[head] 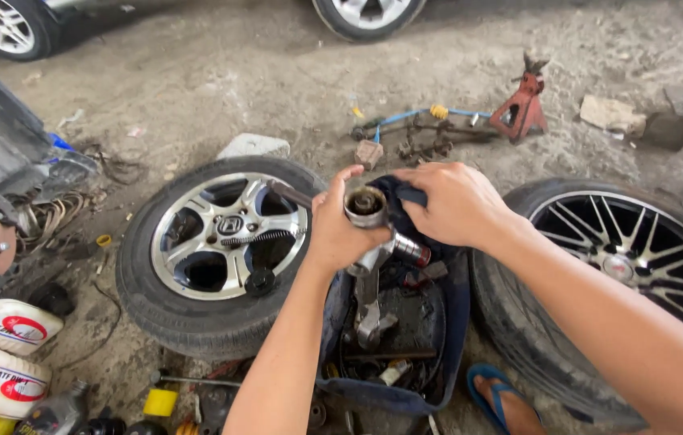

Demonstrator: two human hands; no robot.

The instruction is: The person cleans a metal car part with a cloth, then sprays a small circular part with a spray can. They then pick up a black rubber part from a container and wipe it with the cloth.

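Observation:
My left hand point(340, 229) grips a greasy metal cylindrical part point(367, 208) with an open round end facing up. My right hand point(453, 203) presses a dark blue cloth point(400, 193) against the side of that part. Both hands are held above an open dark blue tool bag point(456, 322) on the ground; inside it lie wrenches and other metal tools. A thin metal rod point(290, 193) sticks out to the left behind my left hand.
A wheel with a silver alloy rim point(213, 242) lies flat on the left, another with a multi-spoke rim point(639, 258) on the right. White oil bottles point(3, 354) lie bottom left. A red jack stand point(523, 109) and tools sit further back. A foot in a blue sandal point(498, 395) is near the bag.

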